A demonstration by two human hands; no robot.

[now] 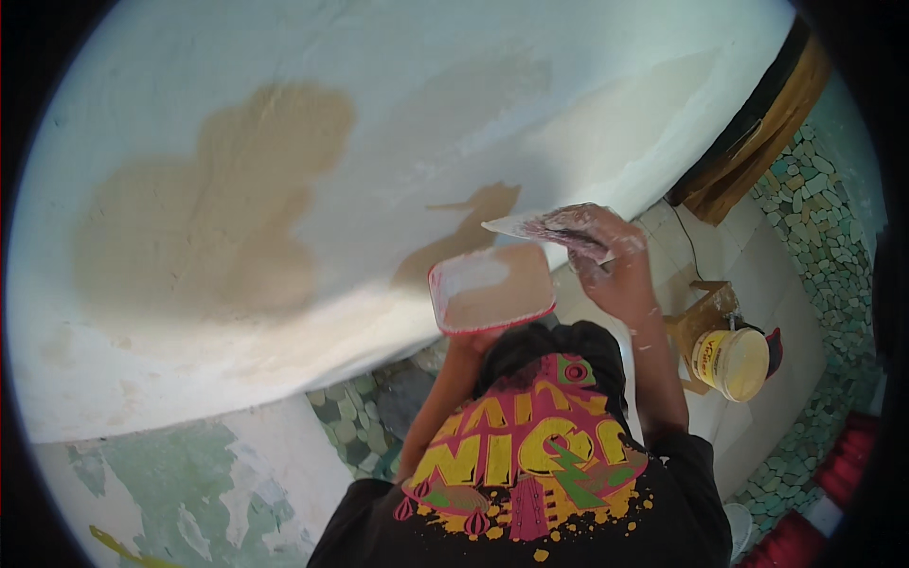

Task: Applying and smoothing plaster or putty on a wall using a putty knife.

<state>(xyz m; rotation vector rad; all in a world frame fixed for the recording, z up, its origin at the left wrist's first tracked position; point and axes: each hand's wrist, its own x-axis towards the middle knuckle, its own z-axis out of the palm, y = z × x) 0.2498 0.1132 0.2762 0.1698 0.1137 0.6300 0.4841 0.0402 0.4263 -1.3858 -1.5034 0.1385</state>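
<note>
Right hand is holding a whitened flat spreader; left hand is supporting a red-rimmed tray at frame centre.
Right fingers are pinching the spreader near the tray's upper-right corner, its tip pointing left; left fingers are mostly hiding beneath the tray, so I cannot tell their set.

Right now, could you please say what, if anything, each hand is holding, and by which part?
The left hand holds a red-rimmed tray from below, near side; the right hand holds a scraper by the end opposite its tip.
</note>
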